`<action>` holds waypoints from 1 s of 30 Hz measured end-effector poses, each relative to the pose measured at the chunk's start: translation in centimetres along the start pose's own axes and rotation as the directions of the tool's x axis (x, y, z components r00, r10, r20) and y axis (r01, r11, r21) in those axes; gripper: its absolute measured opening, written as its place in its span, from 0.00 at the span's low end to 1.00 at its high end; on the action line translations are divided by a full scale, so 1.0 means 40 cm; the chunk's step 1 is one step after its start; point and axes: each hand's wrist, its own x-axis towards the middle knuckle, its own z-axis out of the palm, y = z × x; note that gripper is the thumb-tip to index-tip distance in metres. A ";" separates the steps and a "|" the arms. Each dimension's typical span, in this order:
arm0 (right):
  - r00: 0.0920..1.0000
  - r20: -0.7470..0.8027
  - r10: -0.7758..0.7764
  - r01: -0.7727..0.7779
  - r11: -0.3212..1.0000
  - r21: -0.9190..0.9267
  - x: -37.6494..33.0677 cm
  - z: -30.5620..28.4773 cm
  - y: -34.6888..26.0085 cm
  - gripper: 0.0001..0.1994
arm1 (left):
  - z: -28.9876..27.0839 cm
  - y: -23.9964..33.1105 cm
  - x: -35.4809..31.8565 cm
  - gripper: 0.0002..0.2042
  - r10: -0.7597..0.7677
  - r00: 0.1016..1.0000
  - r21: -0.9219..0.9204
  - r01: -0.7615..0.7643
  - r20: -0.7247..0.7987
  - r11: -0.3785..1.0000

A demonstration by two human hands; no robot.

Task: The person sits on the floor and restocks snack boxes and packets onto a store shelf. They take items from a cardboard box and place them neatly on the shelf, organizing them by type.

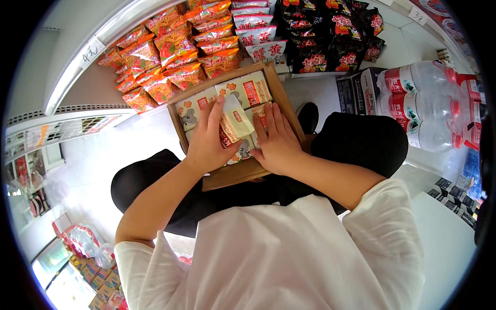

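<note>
An open brown cardboard carton [181, 129] rests between my knees. Small cream snack boxes [191, 109] with red panels and koala pictures fill it in rows. My left hand [205, 142] is closed around one cream box [236, 122], which sits tilted above the others; its fingers lie along the far left side and the thumb along the near edge. To its right, my right hand [279, 142] lies with fingers stretched over the boxes at the carton's right side, its thumb pointing toward the left hand. The palm undersides are hidden.
Orange snack bags [175, 49], white-and-red bags [256, 36] and black bags [330, 36] line the shelf ahead. A black box [356, 93] and large clear bottles with red caps [426, 106] stand at the right. At left is a wire rack [67, 132].
</note>
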 end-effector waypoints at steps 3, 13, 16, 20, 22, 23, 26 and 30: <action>0.995 0.095 -0.021 0.029 0.997 -0.078 -0.007 -0.053 -0.001 0.39 | -0.010 0.004 -0.004 0.51 0.014 1.000 0.095 -0.016 0.016 0.995; 0.981 0.194 -0.009 0.018 0.999 -0.046 0.014 -0.198 0.009 0.23 | -0.064 -0.012 0.074 0.43 0.192 0.935 0.529 -0.330 0.299 0.782; 0.974 0.227 -0.024 0.034 0.999 -0.042 0.034 -0.215 0.011 0.23 | -0.081 -0.005 0.081 0.44 0.106 0.922 0.540 -0.308 0.372 0.783; 0.984 0.176 -0.040 0.030 0.998 0.059 0.054 -0.257 0.019 0.21 | -0.143 0.025 0.100 0.41 0.072 0.921 0.533 -0.284 0.384 0.797; 0.983 0.175 0.048 -0.059 0.996 0.060 0.075 -0.330 0.014 0.17 | -0.225 0.063 0.121 0.39 0.076 0.915 0.555 -0.304 0.396 0.774; 0.980 0.175 0.092 -0.104 0.992 0.064 0.090 -0.365 0.015 0.15 | -0.260 0.048 0.126 0.32 0.207 0.945 0.521 -0.313 0.252 0.794; 0.914 -0.387 -0.119 0.151 0.987 0.054 0.128 -0.504 0.030 0.13 | -0.385 0.072 0.162 0.27 0.130 0.975 0.345 -0.186 0.179 0.920; 0.801 -0.577 -0.162 0.269 0.957 0.104 0.236 -0.705 -0.034 0.12 | -0.444 0.050 0.186 0.20 0.197 0.980 0.254 -0.197 0.026 0.947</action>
